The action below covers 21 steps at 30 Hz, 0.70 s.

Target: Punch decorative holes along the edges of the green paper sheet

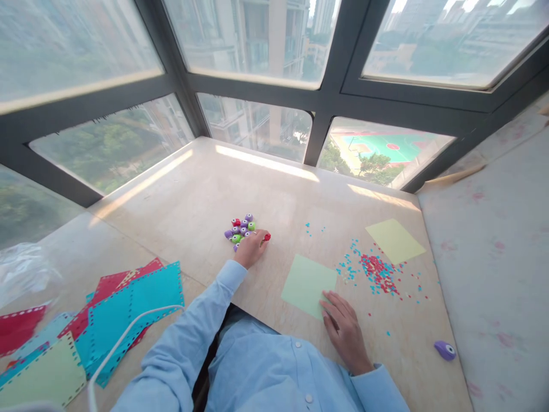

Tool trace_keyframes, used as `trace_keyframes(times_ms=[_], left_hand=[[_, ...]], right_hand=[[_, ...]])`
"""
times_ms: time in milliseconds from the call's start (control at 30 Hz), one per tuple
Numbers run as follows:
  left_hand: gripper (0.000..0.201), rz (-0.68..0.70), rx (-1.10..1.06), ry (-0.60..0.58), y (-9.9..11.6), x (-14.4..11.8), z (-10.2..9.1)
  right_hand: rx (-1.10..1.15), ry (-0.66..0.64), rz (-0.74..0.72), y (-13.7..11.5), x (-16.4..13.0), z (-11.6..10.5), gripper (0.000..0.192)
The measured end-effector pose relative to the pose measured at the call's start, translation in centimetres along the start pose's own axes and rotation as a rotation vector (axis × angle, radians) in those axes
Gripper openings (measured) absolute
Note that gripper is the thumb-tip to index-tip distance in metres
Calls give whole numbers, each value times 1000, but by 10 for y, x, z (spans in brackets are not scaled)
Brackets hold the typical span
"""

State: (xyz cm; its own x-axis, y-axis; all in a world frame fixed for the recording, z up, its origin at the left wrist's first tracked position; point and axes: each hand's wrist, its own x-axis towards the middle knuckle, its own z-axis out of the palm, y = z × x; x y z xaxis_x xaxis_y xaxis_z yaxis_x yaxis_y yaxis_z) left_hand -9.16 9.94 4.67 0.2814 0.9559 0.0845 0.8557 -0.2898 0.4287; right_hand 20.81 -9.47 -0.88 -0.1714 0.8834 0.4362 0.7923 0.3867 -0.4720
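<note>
My left hand [252, 249] pinches a small red paper punch [267, 237] just right of a cluster of similar punches [243, 226] in purple, green and red. The hand covers part of that cluster. My right hand [344, 327] lies flat, fingers stretched out, with its fingertips on the right edge of a pale green paper sheet [305, 281]. No punched holes show along the visible edges of this sheet. Red and blue paper bits [380, 273] are scattered to the right of it.
A pale yellow sheet [394, 241] lies at the right. One purple punch [445, 350] rests near the wall. At left are hole-edged coloured papers [132, 303], a white cable [124, 335] and clear plastic [23, 272]. Windows border the wooden surface [274, 189].
</note>
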Motion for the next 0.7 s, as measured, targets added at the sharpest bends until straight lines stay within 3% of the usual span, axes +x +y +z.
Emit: trace_keyframes(times_ms=[333, 700], left_hand=[[18, -124, -102, 150, 6, 13, 16], [20, -174, -122, 267, -5, -6, 13]], right_hand=[[9, 14, 26, 0, 0, 1, 24], [-16, 17, -14, 1, 1, 1, 21]])
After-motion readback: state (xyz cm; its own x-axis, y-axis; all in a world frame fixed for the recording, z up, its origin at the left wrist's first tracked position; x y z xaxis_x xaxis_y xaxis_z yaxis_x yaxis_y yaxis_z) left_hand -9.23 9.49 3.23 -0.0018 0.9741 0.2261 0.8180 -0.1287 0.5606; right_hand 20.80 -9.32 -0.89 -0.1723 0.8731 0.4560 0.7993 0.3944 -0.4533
